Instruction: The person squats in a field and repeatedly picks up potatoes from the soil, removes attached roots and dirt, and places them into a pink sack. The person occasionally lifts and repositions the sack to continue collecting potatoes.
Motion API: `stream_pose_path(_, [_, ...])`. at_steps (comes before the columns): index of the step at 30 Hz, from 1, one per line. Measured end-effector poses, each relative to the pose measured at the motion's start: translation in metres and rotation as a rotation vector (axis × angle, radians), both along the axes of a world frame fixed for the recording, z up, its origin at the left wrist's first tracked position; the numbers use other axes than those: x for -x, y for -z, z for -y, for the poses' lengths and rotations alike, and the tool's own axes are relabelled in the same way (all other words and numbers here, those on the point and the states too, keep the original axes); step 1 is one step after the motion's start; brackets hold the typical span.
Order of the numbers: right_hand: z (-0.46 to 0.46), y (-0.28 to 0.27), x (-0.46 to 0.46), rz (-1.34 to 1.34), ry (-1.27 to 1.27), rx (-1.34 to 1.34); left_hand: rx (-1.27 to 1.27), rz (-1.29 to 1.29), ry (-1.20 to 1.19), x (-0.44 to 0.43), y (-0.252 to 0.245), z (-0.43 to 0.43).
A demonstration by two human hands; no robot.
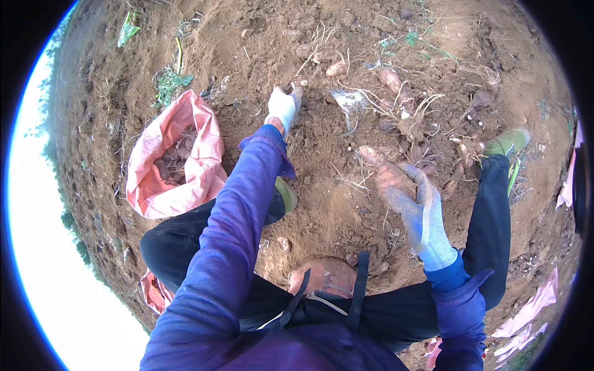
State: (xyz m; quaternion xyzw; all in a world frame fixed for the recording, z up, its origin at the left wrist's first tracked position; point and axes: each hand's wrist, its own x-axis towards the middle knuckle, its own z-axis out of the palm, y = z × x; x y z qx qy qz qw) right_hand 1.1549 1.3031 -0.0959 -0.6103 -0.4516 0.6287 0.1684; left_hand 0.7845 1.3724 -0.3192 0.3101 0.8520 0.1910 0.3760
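My right hand (422,208), in a soil-stained light glove, is closed around a long, reddish-brown tuber (387,174). Its narrow end points forward and to the left. Farther forward, my left hand (284,106) wears a white glove and is just above or on the soil. Its fingers are bent; whether they pinch anything is too small to tell. A pink woven sack (204,181) stands to the left with its mouth folded open. Inside it are several small brown tubers (178,160). Ahead of my right hand lies a cluster of rooted tubers (390,79), partly covered in soil.
A torn piece of plastic film (350,102) lies between my left hand and the cluster. My green shoes (506,141) rest on loose soil on both sides. Between my legs is a pinkish round seat (325,276). Pink sack material (533,306) lies at the right.
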Motion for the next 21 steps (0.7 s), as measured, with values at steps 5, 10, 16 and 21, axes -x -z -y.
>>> stream_pose_path(5, [-0.010, -0.009, 0.008, -0.073, 0.045, 0.126, -0.206, 0.839, -0.446, 0.019, -0.027, 0.011])
stream_pose_path(10, [-0.013, -0.010, 0.019, -0.221, 0.256, 0.337, -0.075, 0.945, -0.187, 0.028, -0.035, -0.019])
stream_pose_path(16, [-0.022, -0.005, 0.024, -0.232, 0.354, 0.301, -0.084, 0.050, 0.271, 0.041, -0.016, -0.009])
stream_pose_path(21, [-0.023, -0.006, 0.025, -0.290, 0.339, 0.330, 0.158, -0.253, 0.570, -0.047, 0.020, 0.069])
